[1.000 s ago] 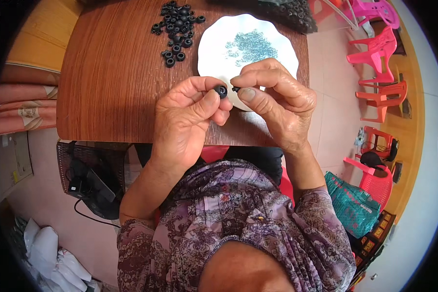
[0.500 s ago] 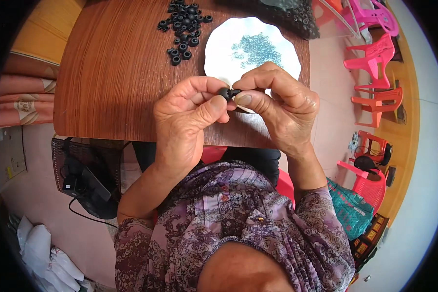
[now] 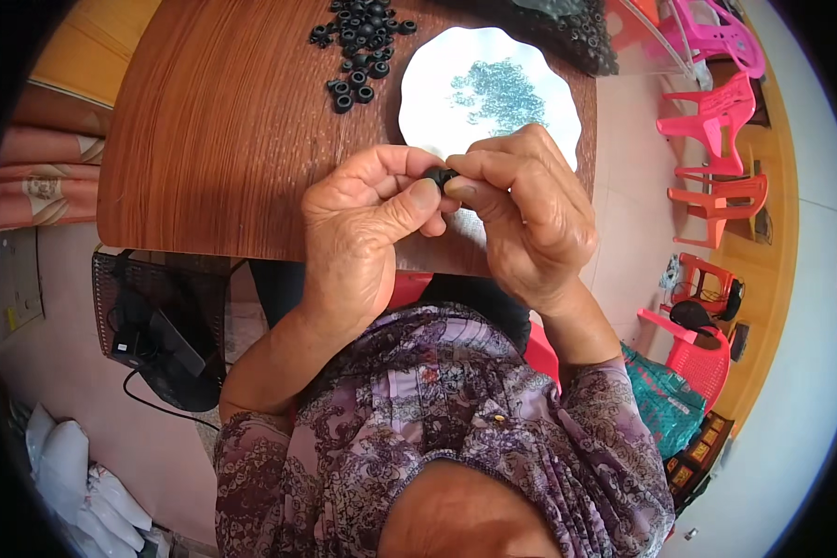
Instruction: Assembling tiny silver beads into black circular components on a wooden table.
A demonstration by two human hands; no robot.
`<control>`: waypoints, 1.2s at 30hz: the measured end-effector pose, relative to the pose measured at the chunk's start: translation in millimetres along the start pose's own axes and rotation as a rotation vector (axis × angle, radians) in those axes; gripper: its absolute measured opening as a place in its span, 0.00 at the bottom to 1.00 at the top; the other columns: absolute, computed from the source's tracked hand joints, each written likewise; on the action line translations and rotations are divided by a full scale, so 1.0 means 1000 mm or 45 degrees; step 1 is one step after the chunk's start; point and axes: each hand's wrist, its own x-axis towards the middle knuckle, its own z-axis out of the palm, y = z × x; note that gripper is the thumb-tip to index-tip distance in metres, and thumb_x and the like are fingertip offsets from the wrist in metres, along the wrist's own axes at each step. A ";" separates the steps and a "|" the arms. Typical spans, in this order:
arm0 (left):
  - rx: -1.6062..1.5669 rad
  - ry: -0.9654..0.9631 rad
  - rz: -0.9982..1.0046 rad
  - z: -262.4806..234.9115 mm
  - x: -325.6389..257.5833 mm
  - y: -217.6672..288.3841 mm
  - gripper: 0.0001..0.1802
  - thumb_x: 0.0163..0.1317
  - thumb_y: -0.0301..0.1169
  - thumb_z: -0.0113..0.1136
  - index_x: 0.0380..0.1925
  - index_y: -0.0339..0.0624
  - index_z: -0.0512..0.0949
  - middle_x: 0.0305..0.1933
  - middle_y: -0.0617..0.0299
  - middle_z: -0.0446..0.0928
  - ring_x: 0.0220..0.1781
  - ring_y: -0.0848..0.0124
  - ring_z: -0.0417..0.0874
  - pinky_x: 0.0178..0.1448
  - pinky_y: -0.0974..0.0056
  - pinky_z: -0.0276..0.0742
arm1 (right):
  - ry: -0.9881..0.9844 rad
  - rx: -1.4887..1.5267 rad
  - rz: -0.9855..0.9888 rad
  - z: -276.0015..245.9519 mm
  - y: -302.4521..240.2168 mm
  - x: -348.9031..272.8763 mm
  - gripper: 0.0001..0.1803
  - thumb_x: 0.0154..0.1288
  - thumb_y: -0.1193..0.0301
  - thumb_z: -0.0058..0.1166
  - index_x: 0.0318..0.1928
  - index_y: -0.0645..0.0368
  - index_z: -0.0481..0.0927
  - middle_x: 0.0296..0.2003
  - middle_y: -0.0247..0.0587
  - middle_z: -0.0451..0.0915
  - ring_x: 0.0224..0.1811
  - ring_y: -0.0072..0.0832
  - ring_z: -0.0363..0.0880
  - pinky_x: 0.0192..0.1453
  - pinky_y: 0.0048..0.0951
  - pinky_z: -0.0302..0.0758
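Observation:
Between my hands, over the table's near edge, is a small black round part (image 3: 437, 175). My left hand (image 3: 363, 219) pinches it between thumb and fingers. My right hand (image 3: 530, 200) closes thumb and forefinger on its right side; whether those fingertips grip a separate piece is hidden. Just beyond them lies a white scalloped plate (image 3: 428, 84) with a spread of small shiny clear-grey pieces (image 3: 500, 98). A loose pile of black ring-like parts (image 3: 363, 46) rests on the table to the left of the plate.
The brown wood-grain table (image 3: 214, 121) ends just in front of me. A dark bag of similar black parts (image 3: 577, 37) lies at the back right. Pink chairs (image 3: 716, 116) and a red stool (image 3: 707, 279) stand to the right. A dark woven seat (image 3: 163, 325) holds black items at left.
My right hand has drawn in toward the left, and its fingertips now press close against the black part. The dark stem seen between the hands earlier is mostly out of sight.

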 end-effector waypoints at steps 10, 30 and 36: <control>-0.049 0.102 -0.121 0.005 -0.001 0.001 0.09 0.62 0.24 0.55 0.40 0.31 0.74 0.32 0.60 0.77 0.30 0.79 0.75 0.37 0.76 0.73 | 0.027 -0.131 -0.115 0.007 0.003 -0.006 0.15 0.42 0.84 0.62 0.36 0.67 0.78 0.30 0.46 0.78 0.29 0.33 0.75 0.29 0.26 0.69; -0.045 0.231 0.008 0.011 -0.008 0.000 0.08 0.63 0.25 0.54 0.38 0.30 0.76 0.36 0.62 0.77 0.37 0.79 0.75 0.45 0.75 0.70 | 0.122 -0.404 -0.282 0.031 0.000 -0.014 0.19 0.34 0.83 0.59 0.35 0.70 0.77 0.29 0.47 0.77 0.26 0.35 0.73 0.26 0.29 0.70; 0.020 0.241 0.124 0.008 -0.006 0.000 0.08 0.63 0.25 0.56 0.39 0.30 0.76 0.37 0.62 0.78 0.38 0.80 0.75 0.44 0.76 0.70 | 0.092 -0.371 -0.281 0.034 0.001 -0.008 0.18 0.35 0.83 0.58 0.35 0.69 0.77 0.29 0.46 0.76 0.26 0.35 0.73 0.27 0.29 0.69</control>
